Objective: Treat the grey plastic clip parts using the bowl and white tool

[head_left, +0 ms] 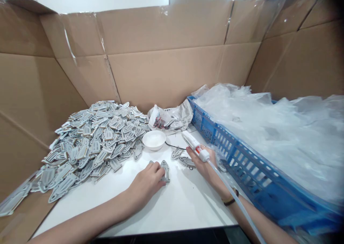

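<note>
1. The left hand (147, 183) is low over the white table (177, 208), fingers bent down and together at the left edge of a flat grey piece (166, 169). Whether its grip is closed on the piece or only rests there, I cannot tell.
2. That piece lies on the table between the two hands, its narrow end pointing away from the person. A bit of another grey part (151, 162) shows just beyond the left fingers, mostly hidden.
3. The right hand (205, 168) has its grip closed around a white tool (191, 140) with a red section. The tool's front end tilts up and to the left, apart from the grey piece.
4. A clear tube (231, 187) runs from the tool's rear back along the right forearm, past a dark and yellowish wristband (231, 197).
5. Beyond the hands stands a white bowl (154, 140); a thin black cord (174, 146) runs from near its side towards the right hand.
6. A few loose grey pieces (185, 160) lie just beside the right fingers.
7. A large heap of similar parts (99, 140) covers the table's left side.
8. Behind the bowl, crumpled printed paper (185, 115) holds more parts.
9. At right, a blue basket (228, 147) is heaped with clear plastic bags (268, 129).
10. Cardboard walls (166, 71) surround the work area.
</note>
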